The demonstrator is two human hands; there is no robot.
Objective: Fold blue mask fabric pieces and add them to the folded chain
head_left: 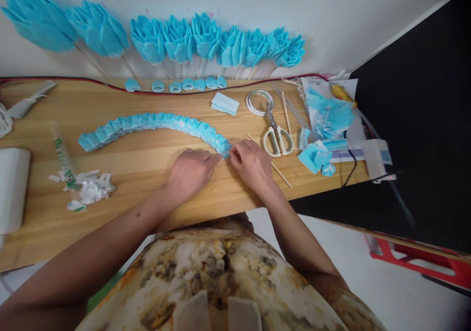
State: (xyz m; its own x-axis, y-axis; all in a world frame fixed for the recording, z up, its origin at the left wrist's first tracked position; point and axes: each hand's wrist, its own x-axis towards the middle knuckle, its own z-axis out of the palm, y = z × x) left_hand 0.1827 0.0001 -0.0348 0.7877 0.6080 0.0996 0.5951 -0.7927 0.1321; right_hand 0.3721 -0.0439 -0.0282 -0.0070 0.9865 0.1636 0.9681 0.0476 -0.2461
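Note:
A long curved row of folded blue paper pieces [147, 123] lies overlapped across the wooden table [147, 203]. Both hands meet at its right end. My left hand [191, 170] has its fingers curled, pinching the last blue piece [224, 149]. My right hand [252, 163] pinches the same end from the right side. A thin wooden skewer [281, 175] runs under and past my right hand.
White-handled scissors [276, 135] and a tape roll [259, 101] lie right of the hands. Blue paper flowers on sticks [206, 39] lean on the wall, small blue rolls [176, 85] below them. White paper scraps [88, 188] sit at left; blue paper bits [316, 156] at right.

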